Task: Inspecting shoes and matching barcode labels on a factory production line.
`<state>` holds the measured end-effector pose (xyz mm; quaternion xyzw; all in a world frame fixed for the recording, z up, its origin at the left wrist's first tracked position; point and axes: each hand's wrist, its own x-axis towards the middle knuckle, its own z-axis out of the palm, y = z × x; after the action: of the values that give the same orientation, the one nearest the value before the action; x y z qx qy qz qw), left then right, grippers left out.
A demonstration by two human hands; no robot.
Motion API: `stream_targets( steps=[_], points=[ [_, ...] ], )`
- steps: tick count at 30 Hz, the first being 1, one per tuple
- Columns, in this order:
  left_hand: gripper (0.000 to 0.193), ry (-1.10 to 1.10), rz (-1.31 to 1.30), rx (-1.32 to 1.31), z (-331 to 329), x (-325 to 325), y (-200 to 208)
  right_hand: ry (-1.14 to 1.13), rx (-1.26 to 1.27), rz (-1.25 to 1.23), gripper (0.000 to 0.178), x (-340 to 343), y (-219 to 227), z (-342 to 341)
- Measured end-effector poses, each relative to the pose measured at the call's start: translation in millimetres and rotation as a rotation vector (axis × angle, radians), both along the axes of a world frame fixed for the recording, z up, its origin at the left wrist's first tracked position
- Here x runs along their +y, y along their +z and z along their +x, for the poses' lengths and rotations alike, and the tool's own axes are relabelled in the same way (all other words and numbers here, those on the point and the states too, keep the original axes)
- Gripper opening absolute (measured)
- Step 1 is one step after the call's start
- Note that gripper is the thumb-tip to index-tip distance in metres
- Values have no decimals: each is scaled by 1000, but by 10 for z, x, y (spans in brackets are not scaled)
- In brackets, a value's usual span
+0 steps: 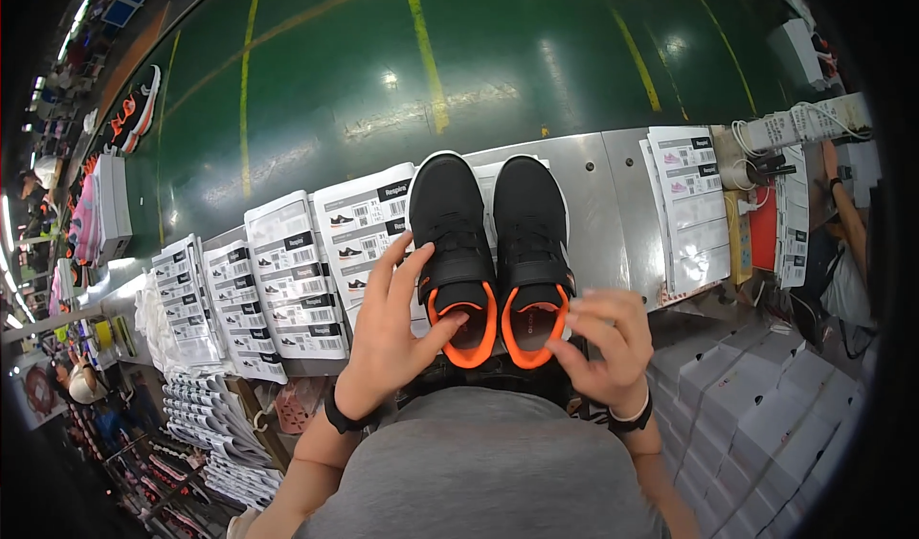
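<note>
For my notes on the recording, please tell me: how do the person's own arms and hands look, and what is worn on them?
Both forearms are bare, with no sleeves or gloves. The left hand has a black band at the wrist. The right hand has a black band and a thin pale one beside it. No rings can be made out.

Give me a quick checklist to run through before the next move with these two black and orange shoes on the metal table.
1. Left hand has the left shoe, thumb in its orange collar: ok.
2. Right hand touches the right shoe at the heel; firm grip: cannot tell.
3. Shoes side by side, toes pointing away: ok.
4. Both straps closed: ok.
5. Label sheets lie partly under the left shoe: not ok.
6. Soles clean: cannot tell.
</note>
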<state>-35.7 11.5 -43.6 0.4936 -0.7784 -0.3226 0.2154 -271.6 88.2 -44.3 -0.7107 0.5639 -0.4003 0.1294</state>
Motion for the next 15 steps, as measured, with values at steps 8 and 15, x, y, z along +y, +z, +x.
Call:
stream_targets(
  steps=[8, 15],
  points=[
    [42, -254, -485, -8, -94, -331, -81, 248, 335, -113, 26, -571, -75, -4],
    [17, -251, -282, 82, -222, -810, 313, 251, -223, 367, 8, -1232, 218, -100]
  ],
)
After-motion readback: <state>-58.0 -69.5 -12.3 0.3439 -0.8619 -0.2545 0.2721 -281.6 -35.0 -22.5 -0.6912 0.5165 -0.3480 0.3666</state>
